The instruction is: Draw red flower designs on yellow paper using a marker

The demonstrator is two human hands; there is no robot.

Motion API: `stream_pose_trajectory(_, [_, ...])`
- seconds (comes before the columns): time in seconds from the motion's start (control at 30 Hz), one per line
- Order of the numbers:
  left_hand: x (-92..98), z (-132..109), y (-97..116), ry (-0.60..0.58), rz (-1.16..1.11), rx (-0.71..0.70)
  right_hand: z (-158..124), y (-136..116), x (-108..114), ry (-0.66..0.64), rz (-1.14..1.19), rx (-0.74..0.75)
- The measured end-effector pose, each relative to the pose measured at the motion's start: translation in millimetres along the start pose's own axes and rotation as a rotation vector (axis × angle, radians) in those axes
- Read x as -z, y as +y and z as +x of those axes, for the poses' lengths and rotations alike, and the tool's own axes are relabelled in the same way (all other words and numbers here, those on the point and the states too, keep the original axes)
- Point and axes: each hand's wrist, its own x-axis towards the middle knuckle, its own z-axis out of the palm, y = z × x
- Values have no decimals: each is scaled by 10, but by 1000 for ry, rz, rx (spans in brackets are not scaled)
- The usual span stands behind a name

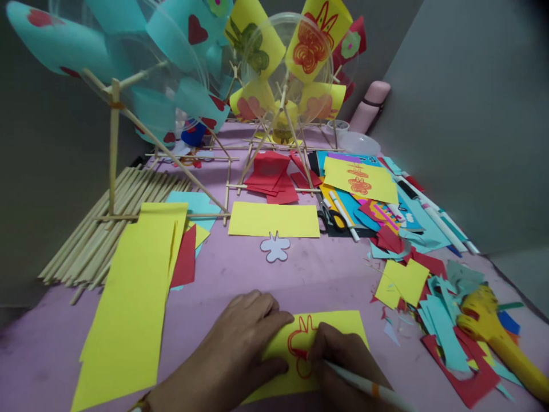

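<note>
A yellow paper piece lies at the front of the table, with a red butterfly outline partly drawn on it. My right hand grips a white marker, its red tip against the outline. Spread over the paper's left side, my left hand presses it down with fingers apart. Beyond the hands lies a pale butterfly cutout, just in front of a blank yellow strip. Part of the drawing is hidden behind my right hand.
Long yellow sheets and wooden sticks lie left. Stick-framed paper wheels stand behind. To the right are scissors, paper scraps, a yellow glue gun, several markers and a pink bottle.
</note>
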Motion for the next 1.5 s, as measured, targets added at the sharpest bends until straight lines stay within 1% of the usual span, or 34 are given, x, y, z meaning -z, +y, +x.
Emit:
stream_pose_trajectory(0.17, [19,13,1,-6,6,-4,-1,-24,10,-13,-15,-17])
stream_pose_trajectory(0.37, [7,10,-2,14,5,-10,-5,-57,13,10,-11,-31])
stream_pose_trajectory(0.53, [-2,-1,-1,-2,14,3,2,-7,18,5,-49,-53])
stream_pose_trajectory(0.7, [6,9,-4,-2,30,6,5,44,19,-3,-28,-50])
stream_pose_trajectory(0.77, [10,13,-6,0,25,-1,4,48,20,8,-28,-39])
stream_pose_trajectory(0.93, [8,6,-2,-3,14,5,-6,24,29,8,-13,-65])
stream_pose_trajectory(1.03, [4,1,-2,-8,14,12,-17,12,41,8,7,-36])
stream_pose_trajectory(1.27, [17,11,-10,-22,5,13,-19,29,51,36,-82,-35])
stream_pose_trajectory(1.5, [19,7,5,-28,-3,21,-21,34,59,9,-25,-9])
